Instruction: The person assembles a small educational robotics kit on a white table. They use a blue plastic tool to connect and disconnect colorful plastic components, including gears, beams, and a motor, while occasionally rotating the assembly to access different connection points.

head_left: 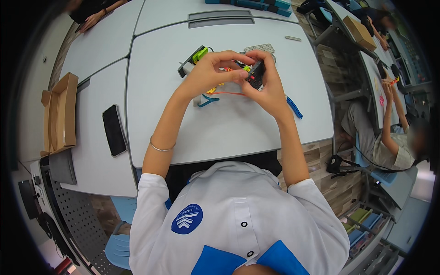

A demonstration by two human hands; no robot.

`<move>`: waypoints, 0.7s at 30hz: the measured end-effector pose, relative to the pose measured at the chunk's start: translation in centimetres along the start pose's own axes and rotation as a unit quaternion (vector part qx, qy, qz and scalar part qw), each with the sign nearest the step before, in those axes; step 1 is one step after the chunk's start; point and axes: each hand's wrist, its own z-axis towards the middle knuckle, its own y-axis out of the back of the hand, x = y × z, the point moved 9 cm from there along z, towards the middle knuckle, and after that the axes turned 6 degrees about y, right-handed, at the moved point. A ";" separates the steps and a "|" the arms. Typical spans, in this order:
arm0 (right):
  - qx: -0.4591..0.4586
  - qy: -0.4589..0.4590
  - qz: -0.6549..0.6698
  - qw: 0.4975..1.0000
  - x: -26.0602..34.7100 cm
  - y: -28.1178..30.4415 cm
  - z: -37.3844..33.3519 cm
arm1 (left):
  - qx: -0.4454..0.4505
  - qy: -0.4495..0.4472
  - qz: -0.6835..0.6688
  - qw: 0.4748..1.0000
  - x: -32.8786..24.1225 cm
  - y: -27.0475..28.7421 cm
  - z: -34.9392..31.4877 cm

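Holding a dark block (259, 68) above the far half of the white desk (215, 133), the right hand (271, 87) is curled, with its thumb below the block and its fingers along the far side. The left hand (201, 75) is half open, its thumb and index tips apart at the block's left side, close to a small yellow piece (247, 68) and a red piece (251, 77); whether it grips either cannot be determined. Left wrist bears a bangle (162, 148). Partly behind the left hand lies a black and lime-green unit (198, 56). Below the hands are an orange strip (231, 93) and a teal piece (208, 101); a blue strip (294, 107) lies just right of the right wrist. Beyond the hands are a perforated grey plate (260, 47) and, farther right, a short grey bar (293, 38). On the adjoining left surface are a black phone (114, 130), face up, and an open cardboard box (61, 114). A co-worker's hand (92, 20) rests at upper left.
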 end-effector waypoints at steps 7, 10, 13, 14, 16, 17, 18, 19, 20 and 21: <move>0.036 -0.018 -0.016 0.999 -0.3 0.3 -0.3 | 0.027 -0.059 -0.008 0.998 0.5 -0.2 0.1; 0.052 -0.040 0.022 0.998 -0.9 0.3 -0.4 | 0.026 -0.066 0.010 0.997 0.1 -0.5 0.1; 0.053 -0.069 0.091 0.992 -1.4 0.1 -0.6 | 0.021 -0.040 0.028 0.999 0.4 -0.9 0.2; 0.050 -0.070 0.104 0.991 -1.6 0.2 -0.6 | 0.021 -0.035 0.023 0.999 0.4 -0.9 0.1; 0.045 -0.069 0.124 0.989 -2.0 0.1 -0.6 | 0.021 -0.023 0.014 0.999 0.6 -1.0 0.1; 0.042 -0.067 0.130 0.988 -2.2 0.0 -0.7 | 0.023 -0.020 0.024 0.999 0.8 -1.1 0.1; 0.040 -0.065 0.137 0.988 -2.2 -0.1 -0.7 | 0.024 -0.016 0.033 0.999 1.0 -1.1 0.1; 0.040 -0.071 0.140 0.987 -2.3 -0.2 -0.7 | 0.025 -0.013 0.042 0.999 1.2 -1.1 0.1; 0.039 -0.076 0.144 0.986 -2.4 -0.3 -0.7 | 0.022 -0.008 0.053 0.998 1.3 -1.1 0.1; 0.039 -0.082 0.148 0.985 -2.4 -0.3 -0.8 | 0.019 -0.003 0.063 0.998 1.3 -1.2 0.1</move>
